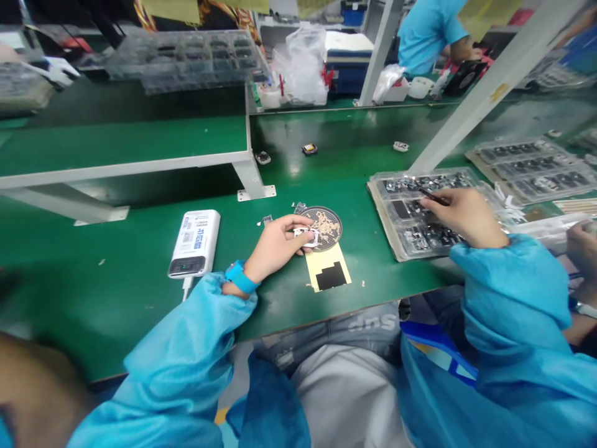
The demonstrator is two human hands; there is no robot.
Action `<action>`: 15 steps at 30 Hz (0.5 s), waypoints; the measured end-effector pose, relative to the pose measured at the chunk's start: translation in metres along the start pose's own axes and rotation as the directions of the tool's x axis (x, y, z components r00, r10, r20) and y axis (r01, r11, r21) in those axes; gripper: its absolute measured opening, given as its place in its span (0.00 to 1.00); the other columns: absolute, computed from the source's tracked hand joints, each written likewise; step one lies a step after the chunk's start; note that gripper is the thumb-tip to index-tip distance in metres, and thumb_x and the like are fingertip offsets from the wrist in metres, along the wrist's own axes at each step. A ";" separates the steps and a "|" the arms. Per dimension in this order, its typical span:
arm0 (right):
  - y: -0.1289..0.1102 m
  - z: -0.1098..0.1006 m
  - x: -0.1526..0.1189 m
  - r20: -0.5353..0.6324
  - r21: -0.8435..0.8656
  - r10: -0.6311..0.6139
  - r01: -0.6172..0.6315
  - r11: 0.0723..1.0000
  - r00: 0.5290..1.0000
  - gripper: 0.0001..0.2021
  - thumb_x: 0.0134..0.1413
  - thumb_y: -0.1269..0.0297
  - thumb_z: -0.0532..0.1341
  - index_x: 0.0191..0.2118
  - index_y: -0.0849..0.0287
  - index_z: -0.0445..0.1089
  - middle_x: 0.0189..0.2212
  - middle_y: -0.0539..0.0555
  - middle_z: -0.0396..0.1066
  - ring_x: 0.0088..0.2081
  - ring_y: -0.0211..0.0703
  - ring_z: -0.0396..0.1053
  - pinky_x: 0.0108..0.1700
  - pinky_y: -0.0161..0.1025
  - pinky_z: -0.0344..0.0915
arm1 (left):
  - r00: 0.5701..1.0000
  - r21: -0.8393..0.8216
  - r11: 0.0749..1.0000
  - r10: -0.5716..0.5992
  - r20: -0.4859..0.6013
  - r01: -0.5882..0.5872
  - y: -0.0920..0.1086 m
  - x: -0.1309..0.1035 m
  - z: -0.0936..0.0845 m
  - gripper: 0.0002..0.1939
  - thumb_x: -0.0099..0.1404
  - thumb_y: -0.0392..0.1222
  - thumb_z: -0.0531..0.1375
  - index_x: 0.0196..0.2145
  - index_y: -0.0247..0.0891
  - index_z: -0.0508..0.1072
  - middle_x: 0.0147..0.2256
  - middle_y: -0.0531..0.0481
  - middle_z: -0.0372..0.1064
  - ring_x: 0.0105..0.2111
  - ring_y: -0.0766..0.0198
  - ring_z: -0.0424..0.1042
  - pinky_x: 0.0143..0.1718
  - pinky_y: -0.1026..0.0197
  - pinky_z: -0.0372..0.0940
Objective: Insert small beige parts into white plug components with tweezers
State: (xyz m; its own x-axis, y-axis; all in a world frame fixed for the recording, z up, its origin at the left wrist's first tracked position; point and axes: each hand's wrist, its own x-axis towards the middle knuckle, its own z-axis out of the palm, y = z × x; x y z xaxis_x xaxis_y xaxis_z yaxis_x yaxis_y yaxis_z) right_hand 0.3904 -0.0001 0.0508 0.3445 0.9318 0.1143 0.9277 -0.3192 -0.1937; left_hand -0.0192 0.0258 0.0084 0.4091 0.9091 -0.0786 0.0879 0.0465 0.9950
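Observation:
My left hand point(284, 244) grips a small white device case point(306, 237) between thumb and fingers, over the left part of a round grey perforated disc point(331, 225) with tan patches. Below the disc lies a pale yellow sheet point(342, 256) bearing a black sticker piece point(331, 275). My right hand point(459, 214) is closed around dark tweezers point(431, 196), whose tip is over a clear compartment tray point(396, 239) full of small electronic parts. Small metallic parts point(267, 220) lie just beyond my left hand.
A white power bank point(194, 242) with a cable lies left. Small device pieces point(309, 149) rest farther back. A metal post point(433, 143) rises behind the tray; a raised green shelf point(140, 137) stands left. Another tray point(536, 165) and a co-worker's hand point(583, 249) are at right.

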 end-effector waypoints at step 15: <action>-0.106 -0.032 -0.036 0.118 0.640 -0.155 0.044 0.767 0.981 0.14 0.52 0.52 0.71 0.34 0.57 0.74 0.29 0.57 0.79 0.31 0.44 0.74 0.34 0.41 0.64 | 0.999 -0.191 0.981 -0.029 -0.018 0.025 0.005 0.002 -0.001 0.19 0.69 0.51 0.62 0.46 0.33 0.80 0.32 0.45 0.78 0.26 0.65 0.77 0.20 0.68 0.60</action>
State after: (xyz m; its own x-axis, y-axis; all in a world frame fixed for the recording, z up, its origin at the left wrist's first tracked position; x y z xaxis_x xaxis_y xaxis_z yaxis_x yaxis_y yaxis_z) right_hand 0.2847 -0.0050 0.0986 0.1773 0.9838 0.0274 0.6351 -0.0931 -0.7668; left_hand -0.0186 0.0278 0.0128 0.3895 0.9149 -0.1059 -0.0771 0.1470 0.9861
